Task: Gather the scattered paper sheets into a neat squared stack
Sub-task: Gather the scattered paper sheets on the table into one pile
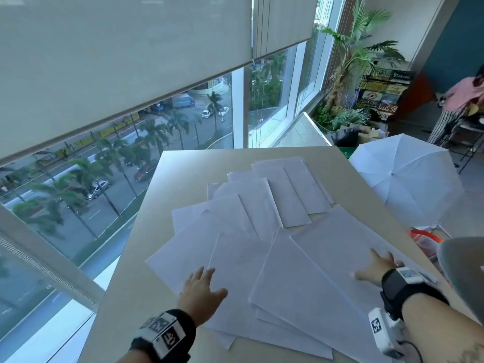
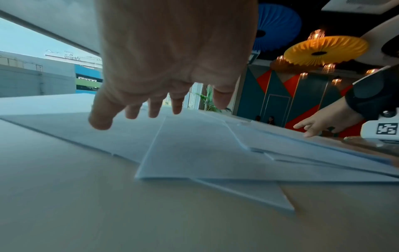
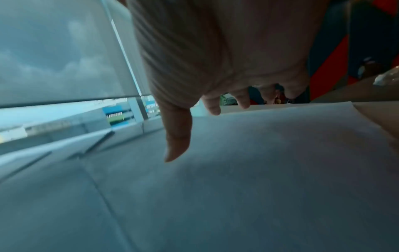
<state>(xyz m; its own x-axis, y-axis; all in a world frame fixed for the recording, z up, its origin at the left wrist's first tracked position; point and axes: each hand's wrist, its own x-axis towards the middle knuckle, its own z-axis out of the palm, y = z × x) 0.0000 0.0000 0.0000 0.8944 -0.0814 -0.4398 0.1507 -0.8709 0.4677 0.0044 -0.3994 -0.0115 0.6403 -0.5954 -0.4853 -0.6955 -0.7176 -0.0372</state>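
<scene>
Several white paper sheets (image 1: 262, 231) lie fanned and overlapping across the beige table (image 1: 125, 297), from its near edge to the far right corner. My left hand (image 1: 199, 289) hovers with spread straight fingers over the left sheets (image 2: 194, 148), holding nothing. My right hand (image 1: 377, 268) is spread flat over the rightmost sheet (image 3: 270, 170) near the table's right edge. In the left wrist view the left hand (image 2: 155, 109) sits just above the paper, and the right hand (image 2: 313, 126) touches the far sheets. The right hand (image 3: 205, 119) has its thumb pointing down at the sheet.
A window with a lowered blind (image 1: 117, 61) runs along the table's left and far side. A white umbrella (image 1: 403, 179) stands off the right edge, with an orange-and-clear packet (image 1: 424, 239) nearby. Plants (image 1: 348, 74) and a person (image 1: 461, 100) stand at the far right.
</scene>
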